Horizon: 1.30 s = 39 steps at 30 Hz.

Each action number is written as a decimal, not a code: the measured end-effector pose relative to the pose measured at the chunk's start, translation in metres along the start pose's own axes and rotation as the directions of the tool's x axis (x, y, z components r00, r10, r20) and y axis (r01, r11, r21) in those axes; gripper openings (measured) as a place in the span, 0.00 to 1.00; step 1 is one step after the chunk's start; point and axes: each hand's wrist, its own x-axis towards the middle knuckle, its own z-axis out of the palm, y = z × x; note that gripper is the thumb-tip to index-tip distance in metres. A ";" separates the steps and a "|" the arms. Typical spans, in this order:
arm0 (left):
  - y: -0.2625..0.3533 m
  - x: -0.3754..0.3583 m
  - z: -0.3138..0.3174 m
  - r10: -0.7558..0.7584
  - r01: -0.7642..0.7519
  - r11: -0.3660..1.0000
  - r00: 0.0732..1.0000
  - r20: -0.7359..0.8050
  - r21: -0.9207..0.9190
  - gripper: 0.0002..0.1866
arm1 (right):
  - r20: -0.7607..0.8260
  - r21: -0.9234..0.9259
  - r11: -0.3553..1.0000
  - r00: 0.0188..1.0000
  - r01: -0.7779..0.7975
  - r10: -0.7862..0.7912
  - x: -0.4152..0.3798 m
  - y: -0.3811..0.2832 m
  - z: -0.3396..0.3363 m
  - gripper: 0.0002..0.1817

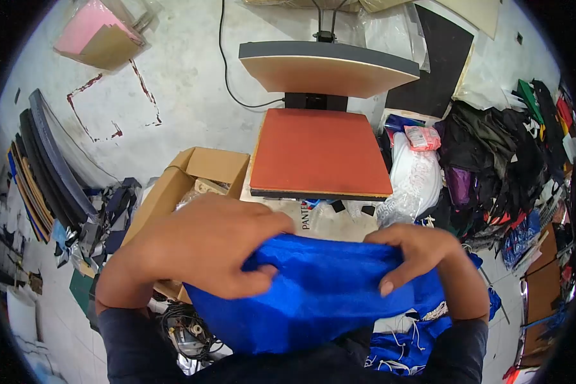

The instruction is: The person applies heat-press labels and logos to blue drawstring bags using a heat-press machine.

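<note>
A piece of bright blue cloth (320, 281) is stretched between my two hands, close to my body. My left hand (214, 246), slightly blurred, grips its left upper part, with the thumb on the near face and the fingers toward the top edge. At the right upper corner my right hand (419, 253) pinches the cloth, thumb in front. Beyond the cloth stands a heat press with a flat orange-red pad (320, 153) and a raised upper plate (333, 70). Neither hand touches the press.
An open cardboard box (217, 165) stands left of the press. Blue fabric pieces with white cords (400, 345) lie low on the right. A wrapped white bundle (413, 173) and piled dark bags (480, 147) are to the press's right. Coiled black cable (189, 333) sits lower left.
</note>
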 end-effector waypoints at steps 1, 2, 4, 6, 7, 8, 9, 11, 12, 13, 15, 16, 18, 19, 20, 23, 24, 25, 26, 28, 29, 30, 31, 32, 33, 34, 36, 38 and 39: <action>-0.008 -0.004 -0.001 -0.002 0.002 1.000 1.000 0.005 -0.003 0.23 | -0.067 -0.147 0.989 0.998 0.003 -0.013 -0.005 -0.002 -0.008 0.25; -0.016 -0.006 -0.004 -0.078 0.078 0.997 0.994 0.081 0.008 0.20 | -0.066 -0.144 0.990 0.998 0.003 -0.013 -0.011 -0.008 -0.014 0.25; -0.040 -0.010 -0.009 -0.154 0.153 0.988 0.976 0.155 0.023 0.17 | -0.253 -0.125 0.991 0.967 -0.055 0.022 -0.023 -0.023 -0.024 0.20; -0.076 -0.014 -0.005 -0.084 0.131 0.966 0.975 0.207 -0.222 0.15 | -0.386 -0.164 0.986 0.921 -0.011 -0.054 -0.032 -0.025 -0.036 0.17; -0.090 -0.018 0.001 -0.080 0.128 0.966 0.975 0.207 -0.226 0.15 | -0.440 -0.180 0.984 0.894 0.007 -0.087 -0.039 -0.025 -0.045 0.16; -0.105 -0.022 0.007 -0.064 0.108 0.903 0.991 0.119 -0.415 0.14 | -0.501 -0.164 0.986 0.860 0.022 -0.102 -0.047 -0.026 -0.051 0.15; -0.119 -0.027 0.012 -0.065 0.070 0.808 0.997 0.029 -0.585 0.14 | -0.537 -0.125 0.988 0.831 0.090 -0.144 -0.058 -0.015 -0.065 0.15; -0.143 -0.041 0.017 -0.124 0.005 0.727 0.985 -0.124 -0.687 0.14 | -0.576 -0.090 0.983 0.798 0.157 -0.180 -0.064 -0.002 -0.084 0.16; -0.150 -0.043 0.020 -0.204 -0.076 0.637 0.943 -0.262 -0.767 0.14 | -0.594 -0.151 0.988 0.798 0.013 -0.102 -0.063 0.000 -0.088 0.15; -0.154 -0.039 0.030 -0.192 -0.310 0.408 0.890 -0.413 -0.859 0.13 | -0.616 -0.206 0.970 0.788 -0.132 -0.023 -0.061 0.005 -0.090 0.15; -0.152 -0.027 0.026 -0.286 -0.305 0.447 0.842 -0.457 -0.841 0.12 | -0.606 -0.424 0.869 0.793 -0.255 -0.063 -0.041 0.012 -0.081 0.14; -0.149 -0.020 0.023 -0.373 -0.293 0.491 0.781 -0.501 -0.821 0.12 | -0.613 -0.523 0.784 0.787 -0.335 -0.073 -0.030 0.008 -0.071 0.14; -0.143 -0.002 0.019 -0.428 -0.235 0.553 0.743 -0.515 -0.799 0.11 | -0.672 -0.360 0.923 0.724 -0.134 -0.157 -0.010 0.006 -0.057 0.13; -0.143 0.004 0.017 -0.489 -0.225 0.519 0.713 -0.502 -0.825 0.11 | -0.742 -0.204 0.974 0.633 0.097 -0.219 -0.006 0.007 -0.055 0.13; -0.142 0.009 0.016 -0.549 -0.217 0.482 0.680 -0.486 -0.849 0.10 | -0.799 -0.129 0.989 0.583 0.077 -0.149 -0.002 0.011 -0.058 0.12; -0.145 0.020 0.023 -0.514 0.180 0.825 0.634 -0.577 -0.536 0.20 | -0.797 -0.259 0.953 0.523 0.157 -0.303 0.033 0.012 -0.056 0.13; -0.145 0.025 0.027 -0.371 0.301 0.927 0.655 -0.658 -0.223 0.24 | -0.716 -0.306 0.939 0.612 0.157 -0.335 0.041 0.008 -0.057 0.14; -0.138 0.030 0.030 -0.187 0.375 0.925 0.594 -0.782 0.064 0.32 | -0.625 -0.353 0.922 0.693 0.161 -0.360 0.048 0.004 -0.057 0.15; -0.123 0.038 0.029 -0.187 0.371 0.927 0.600 -0.778 0.063 0.32 | -0.630 -0.347 0.924 0.691 0.157 -0.354 0.056 -0.004 -0.055 0.15; -0.085 0.052 0.023 0.069 0.039 0.992 0.615 -0.785 0.118 0.33 | -0.472 -0.131 0.964 0.841 0.229 -0.264 0.068 -0.026 -0.049 0.16; -0.072 0.055 0.022 0.064 0.043 0.992 0.619 -0.783 0.115 0.33 | -0.470 -0.125 0.965 0.843 0.231 -0.262 0.071 -0.035 -0.045 0.16; -0.061 0.058 0.019 -0.015 -0.081 0.987 0.818 -0.575 -0.142 0.31 | -0.461 -0.046 0.970 0.856 0.240 -0.233 0.073 -0.044 -0.042 0.15; -0.056 0.059 0.018 -0.013 -0.122 0.903 0.950 -0.312 -0.411 0.29 | -0.449 0.030 0.969 0.869 0.247 -0.207 0.073 -0.051 -0.041 0.14; -0.057 0.056 0.017 -0.018 -0.119 0.905 0.949 -0.316 -0.408 0.29 | -0.444 0.027 0.968 0.870 0.251 -0.213 0.069 -0.054 -0.041 0.14; -0.061 0.051 0.015 -0.051 -0.070 0.829 0.979 -0.200 -0.554 0.25 | -0.406 -0.035 0.960 0.874 0.277 -0.268 0.062 -0.054 -0.042 0.13; -0.065 0.046 0.012 -0.063 -0.006 0.732 0.995 -0.076 -0.681 0.21 | -0.365 -0.096 0.948 0.875 0.305 -0.318 0.053 -0.054 -0.042 0.12; -0.071 0.030 0.004 0.010 -0.058 0.692 0.997 -0.071 -0.720 0.15 | -0.336 -0.038 0.969 0.910 0.246 -0.244 0.034 -0.048 -0.042 0.09; -0.086 0.019 0.012 0.074 0.144 0.514 0.975 0.212 -0.846 0.16 | -0.436 -0.097 0.965 0.862 0.242 -0.260 0.018 -0.039 -0.044 0.09; -0.090 0.019 0.015 0.043 0.172 0.537 0.972 0.231 -0.826 0.16 | -0.541 -0.086 0.966 0.803 0.245 -0.251 0.008 -0.032 -0.050 0.11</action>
